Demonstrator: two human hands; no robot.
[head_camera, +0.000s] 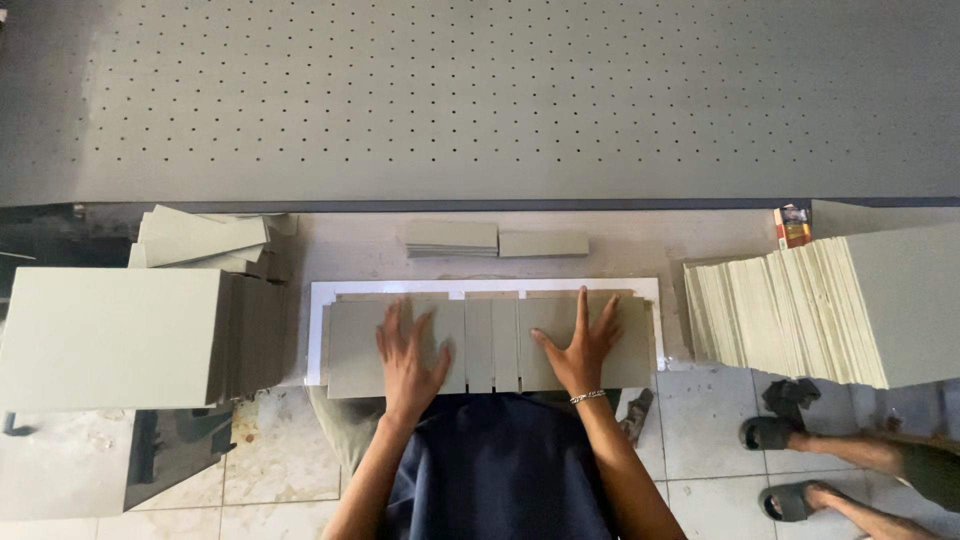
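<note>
Press the left hand and right hand, fingers spread flat, evenly on the grey board pieces, edges parallel to the white sheet borders.

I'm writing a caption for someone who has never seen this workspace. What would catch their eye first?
Two spread hands, the left hand and right hand, pressing flat on a row of grey board pieces laid on a white sheet at centre. Next, the tall slanting stack of pale boards at right and the grey block of stacked boards at left.
</note>
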